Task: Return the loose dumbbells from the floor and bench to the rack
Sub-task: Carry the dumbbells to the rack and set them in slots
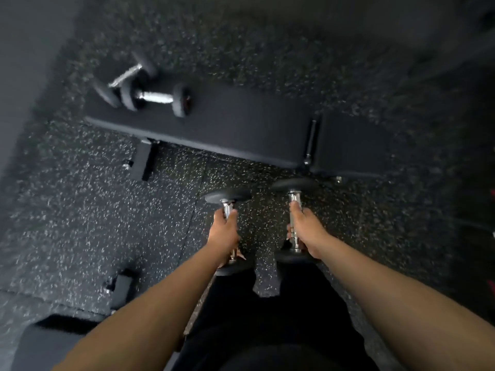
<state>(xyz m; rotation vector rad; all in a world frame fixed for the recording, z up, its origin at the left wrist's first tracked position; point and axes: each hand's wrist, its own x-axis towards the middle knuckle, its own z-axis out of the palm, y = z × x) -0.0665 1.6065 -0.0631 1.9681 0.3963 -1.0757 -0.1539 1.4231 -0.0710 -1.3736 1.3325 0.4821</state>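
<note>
My left hand (224, 234) grips the chrome handle of a black dumbbell (227, 197), held over the speckled floor. My right hand (305, 230) grips a second black dumbbell (294, 184) beside it. Both dumbbells point away from me toward the black bench (241, 124). Two more dumbbells lie at the bench's left end: one (155, 99) rests on the pad, the other (124, 76) lies just behind it, at an angle. No rack is in view.
The bench stretches across the frame in front of me, with its foot (143, 162) on the rubber floor (80, 210). A dark block (122, 290) sits at lower left. My legs in dark trousers (267, 317) are below.
</note>
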